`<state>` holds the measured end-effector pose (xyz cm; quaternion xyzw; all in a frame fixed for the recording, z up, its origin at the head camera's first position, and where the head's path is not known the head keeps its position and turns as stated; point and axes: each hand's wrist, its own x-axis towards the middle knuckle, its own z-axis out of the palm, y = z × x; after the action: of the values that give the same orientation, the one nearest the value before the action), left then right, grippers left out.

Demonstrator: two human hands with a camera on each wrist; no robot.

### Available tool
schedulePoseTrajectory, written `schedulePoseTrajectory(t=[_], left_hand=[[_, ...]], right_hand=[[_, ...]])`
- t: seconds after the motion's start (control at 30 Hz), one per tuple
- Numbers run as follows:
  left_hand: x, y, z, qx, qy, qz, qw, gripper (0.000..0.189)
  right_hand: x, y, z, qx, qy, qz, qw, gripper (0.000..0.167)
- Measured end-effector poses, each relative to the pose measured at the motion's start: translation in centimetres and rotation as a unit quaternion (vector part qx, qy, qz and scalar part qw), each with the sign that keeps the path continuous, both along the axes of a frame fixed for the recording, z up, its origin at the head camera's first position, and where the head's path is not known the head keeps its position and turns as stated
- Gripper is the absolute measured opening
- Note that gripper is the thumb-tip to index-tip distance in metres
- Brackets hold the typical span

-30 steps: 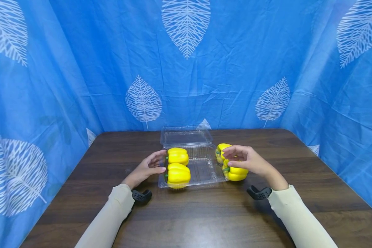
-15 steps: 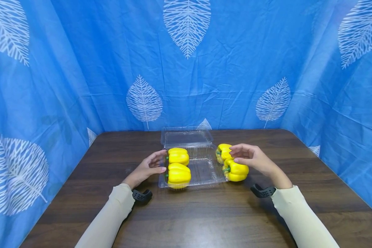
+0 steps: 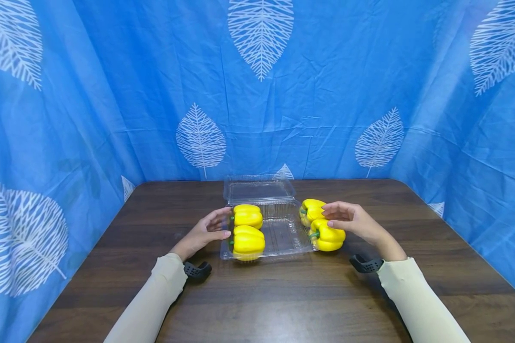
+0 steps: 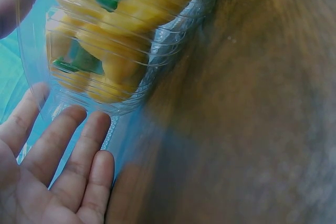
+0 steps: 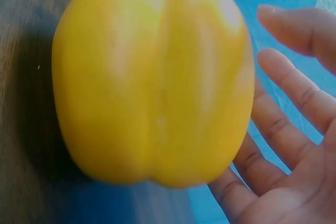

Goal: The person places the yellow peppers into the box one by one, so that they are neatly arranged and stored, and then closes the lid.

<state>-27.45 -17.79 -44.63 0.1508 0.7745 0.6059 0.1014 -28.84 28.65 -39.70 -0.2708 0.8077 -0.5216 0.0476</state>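
Note:
A clear plastic clamshell box (image 3: pixel 283 237) lies on the table with its lid (image 3: pixel 259 189) folded back. Inside, along its left side, are two yellow bell peppers, a far one (image 3: pixel 247 216) and a near one (image 3: pixel 248 242). Two more, a far pepper (image 3: pixel 311 208) and a near pepper (image 3: pixel 328 238), sit at the box's right edge, stems turned left. My left hand (image 3: pixel 202 232) has its fingers extended at the box's left rim; its wrist view shows the fingertips (image 4: pixel 71 113) close to the ribbed wall. Over the right-hand peppers, my right hand (image 5: pixel 294 145) is spread with nothing in its grasp.
The dark wooden table (image 3: pixel 266 300) carries the box and peppers. Blue curtains (image 3: pixel 326 95) with white leaf prints hang behind and on both sides. A black band (image 3: pixel 197 271) shows at the left wrist and another band (image 3: pixel 365 264) at the right.
My right hand has drawn to the right, uncovering more of the two right-hand peppers. My left hand stays at the box's left rim, and the peppers keep their places.

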Motion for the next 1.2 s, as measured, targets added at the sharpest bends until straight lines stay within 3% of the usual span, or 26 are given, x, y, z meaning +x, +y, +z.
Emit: schedulePoseTrajectory(t=[0.67,1.2], left_hand=[[0.0,0.1,-0.2,0.003,0.006,-0.001,1.0000,0.081],[0.2,0.1,0.2,-0.001,0.003,0.005,1.0000,0.080]], right_hand=[[-0.5,1.3,-1.1,0.034,-0.028,0.016,0.9989,0.047],[-0.9,2.1,-1.7,0.050,-0.088,0.078,0.9918,0.068]])
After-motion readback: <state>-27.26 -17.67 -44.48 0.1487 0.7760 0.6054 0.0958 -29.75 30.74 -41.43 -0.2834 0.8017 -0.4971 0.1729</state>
